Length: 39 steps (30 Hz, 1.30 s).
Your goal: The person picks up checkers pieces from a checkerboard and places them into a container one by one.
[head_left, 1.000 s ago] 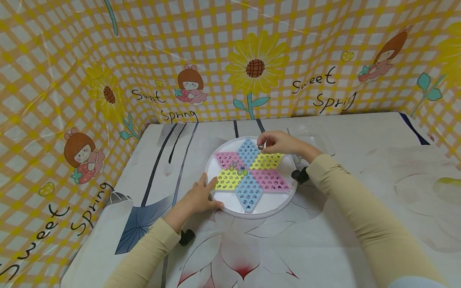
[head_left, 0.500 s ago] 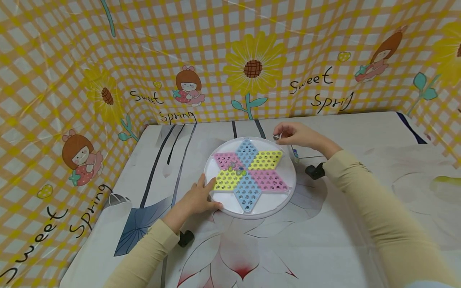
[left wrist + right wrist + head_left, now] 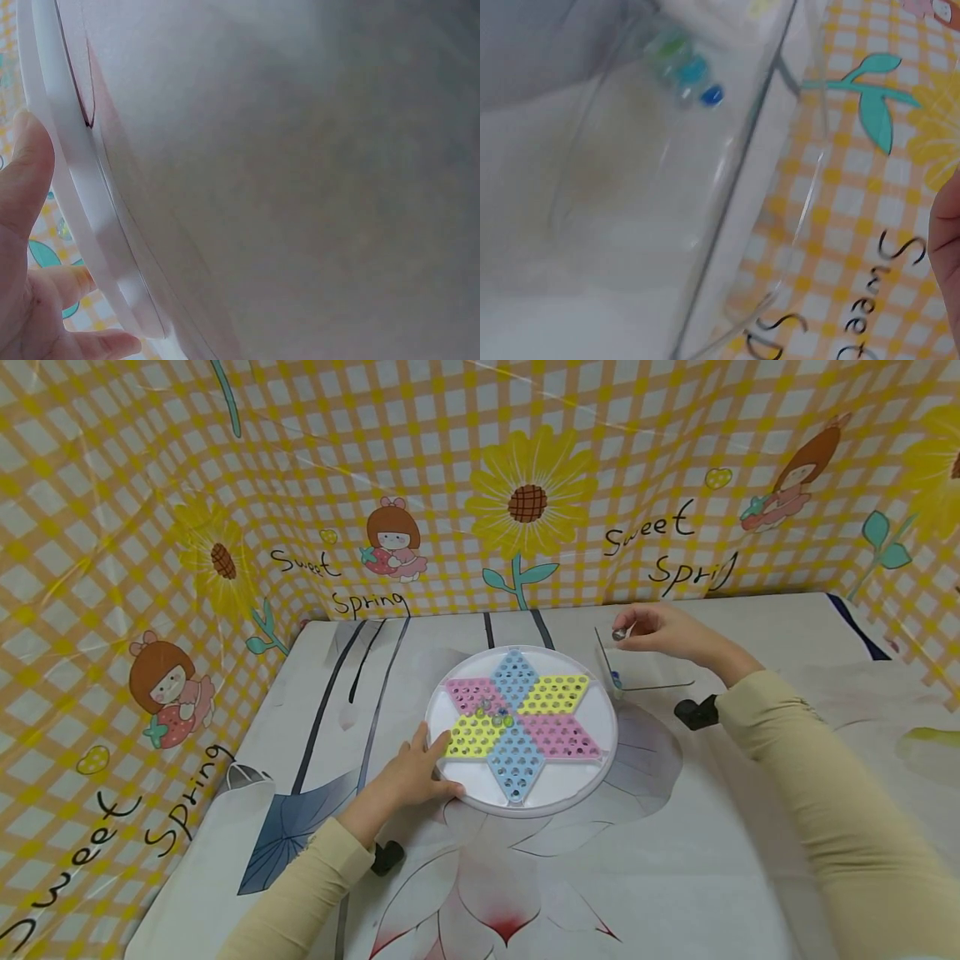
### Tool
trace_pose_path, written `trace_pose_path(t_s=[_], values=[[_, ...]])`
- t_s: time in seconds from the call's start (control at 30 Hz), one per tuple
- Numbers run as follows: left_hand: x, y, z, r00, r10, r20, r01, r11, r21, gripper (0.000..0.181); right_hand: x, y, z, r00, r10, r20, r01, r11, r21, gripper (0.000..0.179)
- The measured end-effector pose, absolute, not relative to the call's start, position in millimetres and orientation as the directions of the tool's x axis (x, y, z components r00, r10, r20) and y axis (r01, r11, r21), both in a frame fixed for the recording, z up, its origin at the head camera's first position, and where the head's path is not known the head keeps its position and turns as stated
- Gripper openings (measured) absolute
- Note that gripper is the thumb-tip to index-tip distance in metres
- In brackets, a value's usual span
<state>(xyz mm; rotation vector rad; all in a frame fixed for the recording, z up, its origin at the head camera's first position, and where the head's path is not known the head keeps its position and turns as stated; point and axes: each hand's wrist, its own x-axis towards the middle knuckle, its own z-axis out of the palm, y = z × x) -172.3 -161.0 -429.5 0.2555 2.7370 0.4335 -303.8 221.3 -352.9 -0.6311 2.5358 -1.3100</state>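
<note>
My right hand [image 3: 656,631] is raised over the back right of the table and pinches a small dark, shiny marble [image 3: 618,634] between thumb and fingers. Below it is a see-through plastic box [image 3: 651,668] with a few marbles [image 3: 617,680] in its near left corner. The right wrist view shows green, light blue and dark blue marbles [image 3: 691,70] there. My left hand [image 3: 408,774] rests at the left rim of a round white Chinese checkers board [image 3: 467,779], fingers spread and thumb toward the front. Several glass marbles [image 3: 498,719] sit around the middle of its pink, blue and yellow star.
The table [image 3: 600,877] wears a white cover with flower and line prints. Yellow checked cloth [image 3: 450,460] hangs behind and at the left. A black wrist strap piece [image 3: 697,713] sits by the right sleeve, and another [image 3: 388,857] by the left.
My right hand has moved right, from above the board's back edge to over the see-through box, still pinching the marble. My left hand has stayed at the rim.
</note>
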Motion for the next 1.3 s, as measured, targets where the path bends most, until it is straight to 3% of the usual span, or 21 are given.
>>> trace_pose_path(t_s=[0.73, 1.3], values=[[-170.8, -160.8, -426.4, -0.917, 0.233, -0.322, 0.120, 0.935, 0.334, 0.089, -308.4, 266.6, -364.1, -0.926, -0.371, -0.073, -0.191, 0.625, -0.757, 0.024], [-173.2, -160.9, -426.8, -0.920, 0.240, -0.311, 0.126, 0.930, 0.345, 0.089, -306.0, 224.9, -354.7, -0.881, -0.473, -0.011, -0.314, 0.603, -0.733, 0.024]])
